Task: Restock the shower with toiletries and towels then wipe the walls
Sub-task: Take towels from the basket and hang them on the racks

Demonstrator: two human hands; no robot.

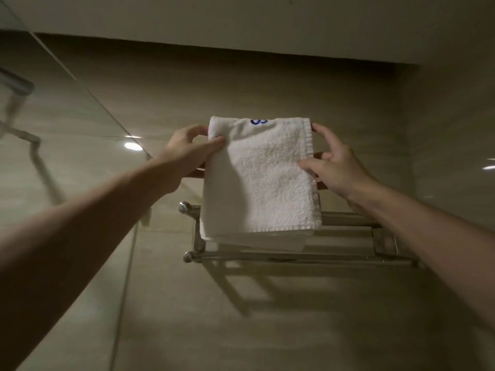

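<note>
Entry: two bare forearms are being extended from the lower left and lower right corners toward frame centre.

- Left hand [184, 153], centre-left: the upper left edge of the towel [265, 183] is being pinched, thumb on the front, fingers curled behind.
- Right hand [337, 167], centre-right: the towel's right edge is being gripped, thumb laid on the front face, forefinger raised to the upper right corner, other fingers mostly hidden.
- Towel, frame centre: white, folded terry, with blue embroidery [259, 121] at the top edge. It is being held upright over the left part of the rack [294, 255]; contact cannot be told.
- Rack, lower centre to right: chrome bars, wall-mounted.
- Glass panel [53, 116], upper left: lamp reflections are being shown.
- Tiled wall [267, 317]: beige, behind everything.
- Ceiling [241, 17]: top of frame.
</note>
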